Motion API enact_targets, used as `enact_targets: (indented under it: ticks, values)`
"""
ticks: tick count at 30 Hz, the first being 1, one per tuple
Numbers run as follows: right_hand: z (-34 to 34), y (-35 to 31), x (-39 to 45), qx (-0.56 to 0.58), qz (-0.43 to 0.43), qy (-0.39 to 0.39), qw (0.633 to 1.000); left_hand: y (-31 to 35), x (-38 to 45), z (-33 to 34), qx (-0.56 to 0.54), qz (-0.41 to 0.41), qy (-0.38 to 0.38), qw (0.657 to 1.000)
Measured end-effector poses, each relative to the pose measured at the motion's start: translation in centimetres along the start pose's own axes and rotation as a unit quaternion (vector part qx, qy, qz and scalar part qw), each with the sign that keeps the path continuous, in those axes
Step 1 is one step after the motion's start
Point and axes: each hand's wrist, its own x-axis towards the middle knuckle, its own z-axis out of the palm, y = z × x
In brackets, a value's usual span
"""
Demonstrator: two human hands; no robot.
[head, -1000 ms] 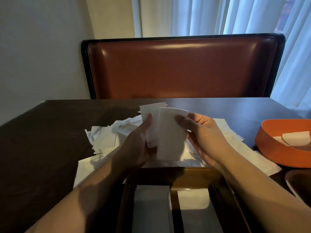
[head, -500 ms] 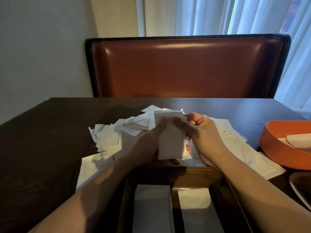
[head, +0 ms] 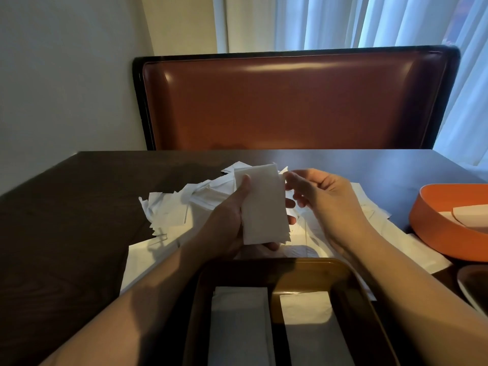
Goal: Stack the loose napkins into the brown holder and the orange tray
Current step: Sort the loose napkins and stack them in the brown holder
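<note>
Two hands working above the middle of the dark worktop (head: 66, 207). Left hand (head: 227, 225) gripping a small stack of folded napkins (head: 264, 204), thumb lying flat along the front face, fingertips curling round from behind at the stack's right edge. Stack standing upright, white, rectangular, taller than wide, front face smooth, a few ragged corners peeking out at its lower right. Right hand (head: 324, 199) hovering just beside the stack's right edge, fingers loosely spread and slightly bent, holding nothing; contact with the paper impossible to tell.

Lying behind and beneath the hands: a loose heap of napkins (head: 179, 207), white, crumpled and overlapping, spreading across the middle of the worktop toward its right edge.

Sitting at the near edge: the brown holder (head: 317, 268), glossy, with rounded corners and a central divider, carrying a flat white pile in each of its two compartments.

Resting at the right edge: the orange tray (head: 433, 223), round-walled, with a couple of pale napkins showing inside.

Standing beyond the far edge: a brown padded bench back (head: 290, 101), pale curtains (head: 343, 22) behind.
</note>
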Motion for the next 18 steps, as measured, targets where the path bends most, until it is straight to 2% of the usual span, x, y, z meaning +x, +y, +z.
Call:
enact_targets:
  ticks: [3,10,15,18]
  values:
    - [0.07,0.07,-0.15,-0.011,0.004,-0.03,0.999,0.18,-0.1,0.24,-0.019,-0.008,0.006,1.0]
    - [-0.14,0.21,-0.11,-0.001,-0.005,-0.02,1.0,0.24,-0.16,-0.03,-0.013,-0.012,0.021,1.0]
    - [-0.17,0.14,0.09,0.023,-0.012,0.023,0.999,0.26,-0.28,0.34,-0.017,0.007,0.044,0.999]
    - [-0.45,0.07,0.06,0.015,-0.001,-0.015,1.0,0.27,-0.39,0.7,-0.024,0.017,0.037,0.999]
